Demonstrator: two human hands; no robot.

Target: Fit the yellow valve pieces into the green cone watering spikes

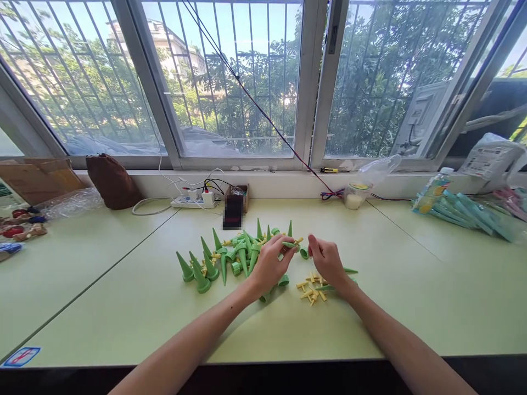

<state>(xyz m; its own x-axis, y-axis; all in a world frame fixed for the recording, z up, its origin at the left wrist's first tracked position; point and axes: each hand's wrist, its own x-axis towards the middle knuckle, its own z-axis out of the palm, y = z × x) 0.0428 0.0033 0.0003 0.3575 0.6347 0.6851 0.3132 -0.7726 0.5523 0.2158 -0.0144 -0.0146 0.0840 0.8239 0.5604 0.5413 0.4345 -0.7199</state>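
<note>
My left hand (272,262) is closed around a green plastic spike (289,244), with a small yellow T-shaped piece (299,240) at its right end. To the right, a short gap away, my right hand (328,260) is curled with the thumb up. Whatever its fingers hold, if anything, is hidden. A pile of green cone-shaped spikes (242,251) lies to the left of and behind my left hand, several standing point up. Below my right hand is a heap of yellow T-shaped pieces (313,295). Beside them, green spikes lie partly behind my right wrist.
At the back stand a power strip (193,202), a small cardboard box (246,197), a plastic cup (354,196) and a brown bag (111,181). A bottle (434,189) and bagged pale-green items (465,214) are at the right. Small figures (24,227) lie far left.
</note>
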